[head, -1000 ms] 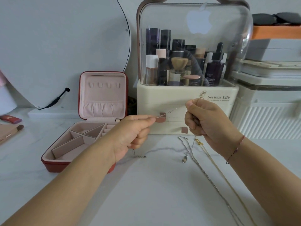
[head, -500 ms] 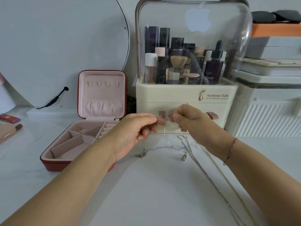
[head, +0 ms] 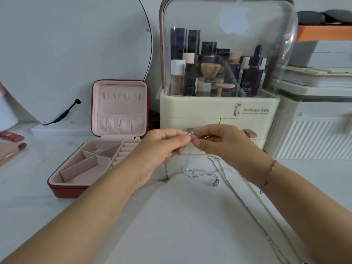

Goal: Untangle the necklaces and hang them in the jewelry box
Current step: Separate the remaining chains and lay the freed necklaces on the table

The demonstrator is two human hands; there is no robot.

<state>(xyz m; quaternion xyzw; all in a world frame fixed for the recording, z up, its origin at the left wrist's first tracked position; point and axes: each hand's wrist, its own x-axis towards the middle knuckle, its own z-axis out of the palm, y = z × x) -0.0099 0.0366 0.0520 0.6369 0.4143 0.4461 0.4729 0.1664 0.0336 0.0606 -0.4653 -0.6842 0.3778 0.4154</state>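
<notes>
Silver thin chain necklace pinched at its clasp between my left hand and right hand fingertips, rest drooping onto white marble tabletop. Open red jewelry box lies left, nearer left hand.

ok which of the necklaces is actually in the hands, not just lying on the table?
The thin silver chain: its clasp end is pinched between left hand and right hand. The twisted silver chain and gold chain lie untouched on the table.
</notes>
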